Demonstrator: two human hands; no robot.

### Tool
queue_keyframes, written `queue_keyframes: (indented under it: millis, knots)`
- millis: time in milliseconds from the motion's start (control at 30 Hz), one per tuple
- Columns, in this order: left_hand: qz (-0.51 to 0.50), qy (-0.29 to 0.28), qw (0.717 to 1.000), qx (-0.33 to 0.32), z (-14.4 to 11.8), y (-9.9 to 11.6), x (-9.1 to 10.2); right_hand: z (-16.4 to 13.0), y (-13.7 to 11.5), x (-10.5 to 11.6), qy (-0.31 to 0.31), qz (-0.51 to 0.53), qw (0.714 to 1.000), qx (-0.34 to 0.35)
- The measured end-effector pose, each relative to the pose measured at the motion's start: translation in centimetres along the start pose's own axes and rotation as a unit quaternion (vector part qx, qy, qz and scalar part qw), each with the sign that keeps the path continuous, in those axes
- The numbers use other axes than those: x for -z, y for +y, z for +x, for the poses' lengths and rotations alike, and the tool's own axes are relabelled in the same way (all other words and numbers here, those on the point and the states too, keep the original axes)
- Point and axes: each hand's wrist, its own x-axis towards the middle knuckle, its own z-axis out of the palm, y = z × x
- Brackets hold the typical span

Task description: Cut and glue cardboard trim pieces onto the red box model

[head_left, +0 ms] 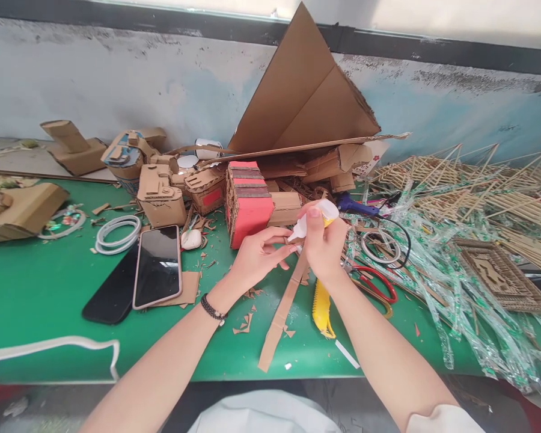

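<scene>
- right now the right hand point(325, 248) is closed in a fist around a small glue bottle point(313, 218), thumb pressed on its upper end, white nozzle pointing left and down.
- the left hand point(258, 255) is partly closed, fingertips pinching the top end of a long cardboard strip point(282, 310) right at the nozzle; whether the nozzle touches the strip is too small to tell.
- the strip runs from the fingers down and left across the green table point(49, 288), its lower end near the front edge.
- just under the right wrist lies a yellow utility knife point(321, 307); red-handled scissors point(379, 285) lie just right of it.
- a red and striped cardboard block point(247, 201) stands just behind the left hand, close to the fingers.
- open green surface shows to the left of the left forearm, as far as a phone point(157, 264) lying face up over a second dark phone point(112, 294).
- to the right, clear plastic wrappers point(437, 270) and bamboo sticks point(478, 186) crowd the table.
- behind, a big folded cardboard sheet point(302, 96) leans on the wall.
</scene>
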Motion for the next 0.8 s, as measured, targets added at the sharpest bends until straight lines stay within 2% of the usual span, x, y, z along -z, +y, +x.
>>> queue_keyframes:
  millis: [800]
  knots:
    - [-0.005,-0.003,1.000,-0.007,0.02,-0.42,0.03,-0.03,0.03,-0.04,-0.002,0.010,1.000,0.023]
